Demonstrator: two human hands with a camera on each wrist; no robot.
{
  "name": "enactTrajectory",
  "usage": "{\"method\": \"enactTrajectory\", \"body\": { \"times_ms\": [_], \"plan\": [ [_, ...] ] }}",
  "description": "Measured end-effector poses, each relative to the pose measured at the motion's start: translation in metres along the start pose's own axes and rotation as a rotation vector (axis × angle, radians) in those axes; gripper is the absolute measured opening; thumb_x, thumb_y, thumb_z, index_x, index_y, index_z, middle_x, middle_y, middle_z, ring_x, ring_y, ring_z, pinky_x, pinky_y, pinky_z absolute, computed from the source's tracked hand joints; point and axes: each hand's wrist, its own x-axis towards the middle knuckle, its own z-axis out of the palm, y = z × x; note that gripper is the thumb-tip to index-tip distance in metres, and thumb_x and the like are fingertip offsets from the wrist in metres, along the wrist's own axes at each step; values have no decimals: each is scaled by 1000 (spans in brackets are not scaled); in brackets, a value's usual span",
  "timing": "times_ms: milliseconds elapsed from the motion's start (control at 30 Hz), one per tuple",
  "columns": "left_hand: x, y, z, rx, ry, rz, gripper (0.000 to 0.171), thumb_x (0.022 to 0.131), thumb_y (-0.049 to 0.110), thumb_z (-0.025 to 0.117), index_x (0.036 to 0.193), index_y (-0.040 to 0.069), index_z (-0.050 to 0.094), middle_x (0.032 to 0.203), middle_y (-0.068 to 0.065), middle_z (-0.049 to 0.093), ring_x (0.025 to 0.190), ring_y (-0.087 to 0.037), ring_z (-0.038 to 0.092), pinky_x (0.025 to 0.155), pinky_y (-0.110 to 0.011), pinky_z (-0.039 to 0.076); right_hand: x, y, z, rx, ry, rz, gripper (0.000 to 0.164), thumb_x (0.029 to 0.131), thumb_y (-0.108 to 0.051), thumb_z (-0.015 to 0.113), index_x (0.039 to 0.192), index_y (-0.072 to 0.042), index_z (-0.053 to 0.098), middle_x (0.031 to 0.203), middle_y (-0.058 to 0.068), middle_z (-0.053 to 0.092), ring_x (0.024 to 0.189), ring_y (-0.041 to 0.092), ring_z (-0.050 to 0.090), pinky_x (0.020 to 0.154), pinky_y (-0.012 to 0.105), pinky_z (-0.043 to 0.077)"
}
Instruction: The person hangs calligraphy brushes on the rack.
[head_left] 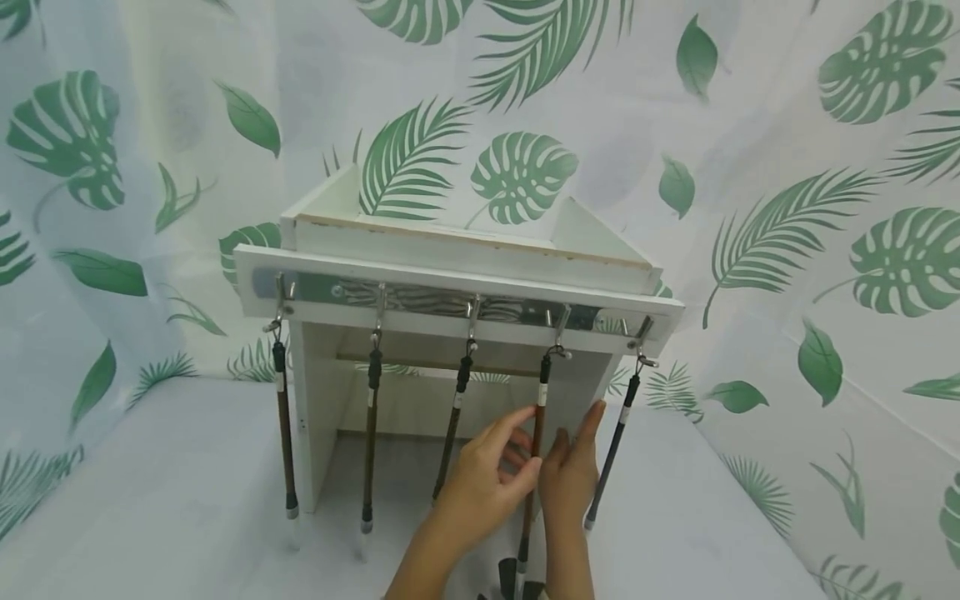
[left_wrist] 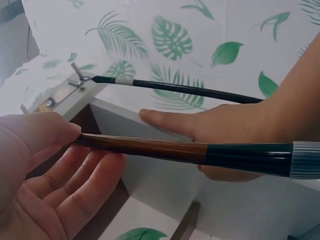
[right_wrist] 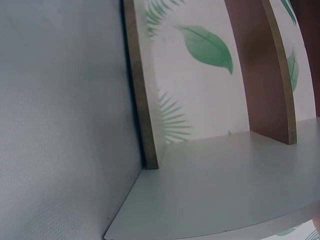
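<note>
Several brushes hang by cord loops from metal hooks on a white shelf unit's front rail (head_left: 360,271). My left hand (head_left: 480,479) pinches the brown handle of the second brush from the right (head_left: 538,429), thumb on one side and fingers on the other. In the left wrist view, the same brush (left_wrist: 165,151) widens into a black section with a grey ribbed end. Behind it, my right hand (head_left: 570,479) holds the front edge of the unit's right side panel (head_left: 600,371), index finger stretched along it. The rightmost brush (head_left: 615,446) hangs just beyond that hand.
Three more brushes hang to the left, among them the leftmost brush (head_left: 285,442) and the one beside it (head_left: 371,450). The unit stands on a white surface (head_left: 187,475) before a leaf-patterned backdrop (head_left: 637,142). Small dark objects (head_left: 507,575) show at the bottom edge.
</note>
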Motion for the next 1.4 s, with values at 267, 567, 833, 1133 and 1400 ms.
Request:
{"method": "enactTrajectory", "body": {
  "times_ms": [267, 567, 833, 1133, 1400],
  "plan": [
    [0, -1, -1, 17, -32, 6, 49, 88, 9, 58, 134, 13, 41, 100, -8, 57, 82, -13, 60, 66, -16, 50, 0, -2, 1, 6, 4, 1, 83, 91, 4, 45, 146, -37, -3, 127, 36, 44, 96, 51, 56, 65, 58, 47],
    [1, -4, 0, 47, -35, 0, 65, 87, 5, 57, 142, 23, 28, 102, -7, 56, 83, -12, 60, 68, -15, 50, 1, -2, 0, -6, -25, 12, 83, 91, 1, 45, 145, -36, -6, 132, 35, 39, 105, 51, 51, 72, 59, 47],
    [2, -12, -1, 79, -9, -6, 65, 87, 5, 57, 142, 19, 28, 103, -7, 57, 86, -15, 60, 69, -16, 50, 0, 0, 2, -3, 0, 5, 83, 91, 2, 45, 145, -39, -4, 130, 35, 41, 102, 51, 52, 71, 60, 46],
    [3, -19, 3, 99, 16, 7, 61, 87, 5, 57, 140, 19, 32, 104, -6, 57, 89, -18, 60, 70, -17, 50, 0, -1, 1, -17, -8, 19, 80, 92, 2, 44, 147, -32, -2, 128, 36, 43, 100, 51, 53, 70, 59, 47],
    [2, -15, 0, 175, 77, 37, 56, 87, 9, 58, 138, 20, 36, 104, -5, 59, 91, -15, 60, 68, -16, 50, 1, -2, -1, -15, -9, 21, 80, 91, 1, 45, 147, -32, -2, 127, 37, 43, 101, 52, 53, 71, 60, 46]
  ]
}}
